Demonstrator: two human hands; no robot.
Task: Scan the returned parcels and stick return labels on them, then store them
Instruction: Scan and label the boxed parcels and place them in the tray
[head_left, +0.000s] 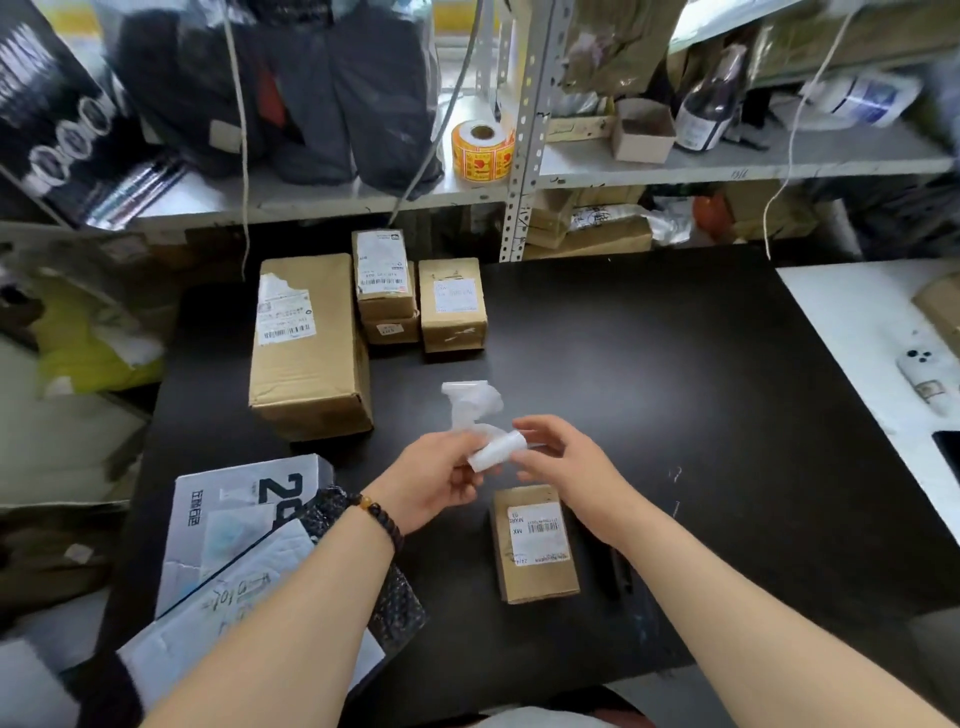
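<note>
Label (496, 451) is held above the table (675, 364), pinched between thumb and fingers of the left hand (441, 480). Curled fingertips of the right hand (563, 462) pinch its right end. A box (535, 545) lies beneath, near the front edge.

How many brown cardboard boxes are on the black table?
5. A large box at far left; beside it a top box stacked on a bottom box; a fourth box right of those; a near box by the right hand. Others may hide behind.

A single wide-angle head view looks forward and down from close above the black counter (649, 395), with the metal shelf (675, 169) rising at its far edge.
</note>
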